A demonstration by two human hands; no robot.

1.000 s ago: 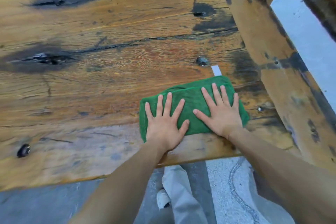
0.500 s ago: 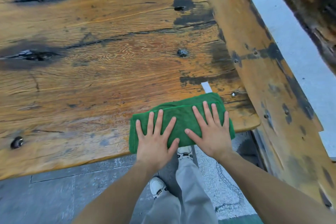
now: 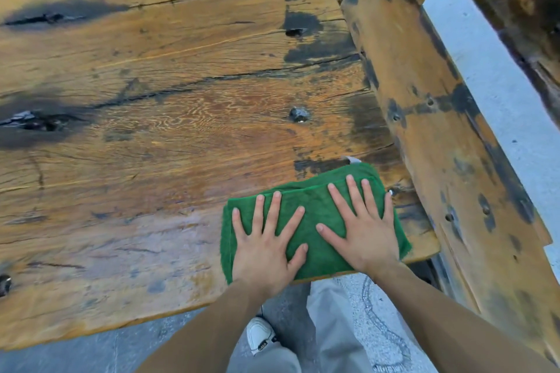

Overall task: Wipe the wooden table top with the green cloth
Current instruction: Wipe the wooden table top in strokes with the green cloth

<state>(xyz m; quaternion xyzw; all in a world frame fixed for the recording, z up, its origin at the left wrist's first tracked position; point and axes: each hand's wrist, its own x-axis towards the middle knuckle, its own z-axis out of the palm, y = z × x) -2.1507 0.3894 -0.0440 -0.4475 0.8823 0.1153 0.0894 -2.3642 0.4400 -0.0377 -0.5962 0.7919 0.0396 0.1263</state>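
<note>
The green cloth (image 3: pixel 312 194) lies folded on the wooden table top (image 3: pixel 169 136), at its near edge close to the right corner. My left hand (image 3: pixel 263 254) presses flat on the cloth's left half with its fingers spread. On the right half my right hand (image 3: pixel 363 236) lies flat the same way. Neither hand curls around the cloth. A small white tag (image 3: pixel 353 159) sticks out at the cloth's far right corner. The wood just left of the cloth has a damp sheen.
A worn wooden plank (image 3: pixel 439 130), like a bench, runs along the table's right side, with a pale strip of floor (image 3: pixel 491 94) beyond it. Dark knots and cracks mark the table. Below the near edge are grey paving (image 3: pixel 75 354), my light trousers and a white shoe (image 3: pixel 259 333).
Both hands have drawn the cloth toward me, from further in on the table to its near edge by the right corner. The hands stay flat on it.
</note>
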